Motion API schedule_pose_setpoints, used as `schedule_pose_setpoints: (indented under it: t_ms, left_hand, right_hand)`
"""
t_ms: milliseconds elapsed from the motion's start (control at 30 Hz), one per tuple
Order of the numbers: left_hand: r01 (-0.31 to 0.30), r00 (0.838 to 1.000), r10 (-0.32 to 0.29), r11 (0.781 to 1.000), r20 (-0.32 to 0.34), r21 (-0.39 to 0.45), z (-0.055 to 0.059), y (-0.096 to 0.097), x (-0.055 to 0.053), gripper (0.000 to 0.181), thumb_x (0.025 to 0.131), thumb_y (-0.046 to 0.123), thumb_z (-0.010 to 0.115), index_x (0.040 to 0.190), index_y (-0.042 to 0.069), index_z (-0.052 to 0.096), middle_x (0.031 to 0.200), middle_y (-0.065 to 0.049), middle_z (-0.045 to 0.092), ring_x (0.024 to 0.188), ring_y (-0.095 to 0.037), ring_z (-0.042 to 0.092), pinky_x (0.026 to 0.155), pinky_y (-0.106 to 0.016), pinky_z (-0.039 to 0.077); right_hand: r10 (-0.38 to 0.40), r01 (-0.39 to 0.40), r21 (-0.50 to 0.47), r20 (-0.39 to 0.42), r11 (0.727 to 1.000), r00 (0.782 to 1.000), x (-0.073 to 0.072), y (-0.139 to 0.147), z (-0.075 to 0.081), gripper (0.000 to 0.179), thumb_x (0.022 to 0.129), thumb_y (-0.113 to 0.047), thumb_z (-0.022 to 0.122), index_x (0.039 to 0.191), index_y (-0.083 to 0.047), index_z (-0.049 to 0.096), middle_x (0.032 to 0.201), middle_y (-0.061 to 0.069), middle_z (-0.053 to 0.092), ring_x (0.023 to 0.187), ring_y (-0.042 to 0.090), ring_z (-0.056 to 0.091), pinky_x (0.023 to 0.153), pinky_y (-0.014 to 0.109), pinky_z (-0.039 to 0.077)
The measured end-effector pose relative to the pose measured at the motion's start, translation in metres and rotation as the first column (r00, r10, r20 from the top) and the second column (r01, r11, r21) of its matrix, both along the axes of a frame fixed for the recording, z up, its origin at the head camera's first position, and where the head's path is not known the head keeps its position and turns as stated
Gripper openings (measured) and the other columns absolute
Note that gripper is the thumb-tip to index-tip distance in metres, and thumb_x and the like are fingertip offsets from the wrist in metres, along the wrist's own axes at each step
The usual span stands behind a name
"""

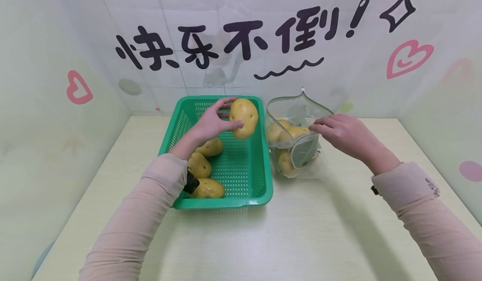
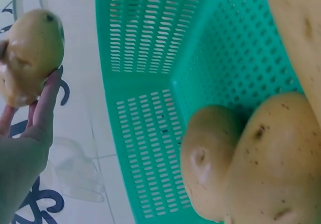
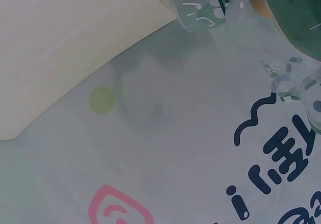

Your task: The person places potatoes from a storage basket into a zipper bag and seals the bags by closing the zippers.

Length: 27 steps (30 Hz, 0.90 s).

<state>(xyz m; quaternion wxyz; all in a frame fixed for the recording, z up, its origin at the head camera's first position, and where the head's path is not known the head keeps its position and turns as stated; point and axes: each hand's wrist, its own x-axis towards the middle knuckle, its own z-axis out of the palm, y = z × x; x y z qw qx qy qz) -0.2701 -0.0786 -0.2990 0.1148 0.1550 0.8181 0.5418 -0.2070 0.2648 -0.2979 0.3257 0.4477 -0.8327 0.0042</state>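
Observation:
My left hand (image 1: 211,124) grips a yellow potato (image 1: 244,116) between thumb and fingers, raised over the right part of a green plastic basket (image 1: 222,203). The left wrist view shows the same potato (image 2: 32,58) in the fingertips, outside the basket wall. Several more potatoes (image 1: 199,165) lie along the basket's left side. To the right of the basket stands a clear zip bag (image 1: 304,154), its mouth spread, with several potatoes (image 1: 293,134) inside. My right hand (image 1: 346,136) pinches the bag's right rim. In the right wrist view, only part of the bag (image 3: 301,18) shows.
The basket and bag stand side by side on a pale table (image 1: 301,231). Behind them rises a white sheet (image 1: 241,74) with black lettering and hearts. Side walls bound the table on the left and right.

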Motion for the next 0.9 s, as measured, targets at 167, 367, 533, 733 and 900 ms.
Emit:
schedule_pose_setpoints:
  t_ms: [167, 367, 533, 733, 900]
  left_hand:
    - [-0.054, 0.998, 0.055, 0.998, -0.023, 0.036, 0.005, 0.007, 0.002, 0.074, 0.080, 0.026, 0.076, 0.144, 0.028, 0.039, 0.144, -0.008, 0.040, 0.128, -0.026, 0.046, 0.100, -0.045, 0.048]
    - [-0.106, 0.993, 0.110, 0.990, -0.037, 0.098, 0.011, 0.013, 0.007, 0.073, 0.081, 0.026, 0.076, 0.144, 0.030, 0.040, 0.144, -0.006, 0.041, 0.126, -0.024, 0.048, 0.099, -0.044, 0.048]
    - [-0.138, 0.987, 0.150, 0.974, -0.054, 0.179, 0.015, 0.020, 0.012, 0.074, 0.080, 0.024, 0.076, 0.144, 0.028, 0.040, 0.144, -0.006, 0.042, 0.124, -0.024, 0.050, 0.097, -0.043, 0.050]
    - [-0.184, 0.975, 0.210, 0.948, -0.074, 0.259, 0.019, 0.032, 0.018, 0.074, 0.080, 0.020, 0.076, 0.144, 0.025, 0.040, 0.143, -0.008, 0.043, 0.123, -0.025, 0.052, 0.095, -0.040, 0.052]
    - [-0.179, 0.971, 0.217, 0.937, -0.100, 0.300, 0.022, 0.041, 0.021, 0.075, 0.081, 0.021, 0.075, 0.146, 0.023, 0.038, 0.141, -0.007, 0.044, 0.122, -0.023, 0.052, 0.095, -0.039, 0.052]
  right_hand:
    - [-0.002, 0.002, -0.001, -0.001, 1.000, 1.000, 0.001, 0.000, 0.000, 0.034, 0.069, 0.014, 0.068, 0.098, -0.004, 0.070, 0.088, 0.011, 0.072, 0.077, 0.028, 0.068, 0.066, 0.042, 0.055]
    - [0.003, -0.003, -0.002, -0.005, 1.000, 1.000, 0.000, 0.000, 0.000, 0.033, 0.069, 0.013, 0.068, 0.098, -0.004, 0.070, 0.088, 0.012, 0.072, 0.077, 0.028, 0.068, 0.066, 0.043, 0.055]
    - [0.003, -0.003, -0.002, -0.005, 1.000, 1.000, 0.000, 0.000, 0.000, 0.033, 0.069, 0.013, 0.067, 0.098, -0.004, 0.070, 0.088, 0.012, 0.072, 0.076, 0.028, 0.067, 0.065, 0.042, 0.055]
    - [-0.005, 0.005, 0.003, 0.005, 1.000, 1.000, 0.000, 0.000, -0.001, 0.034, 0.069, 0.013, 0.068, 0.098, -0.004, 0.070, 0.088, 0.011, 0.071, 0.077, 0.028, 0.067, 0.065, 0.042, 0.055]
    - [-0.008, 0.008, 0.007, 0.010, 1.000, 1.000, 0.001, 0.000, -0.001, 0.034, 0.069, 0.013, 0.068, 0.098, -0.004, 0.070, 0.088, 0.011, 0.071, 0.078, 0.028, 0.067, 0.066, 0.043, 0.055]
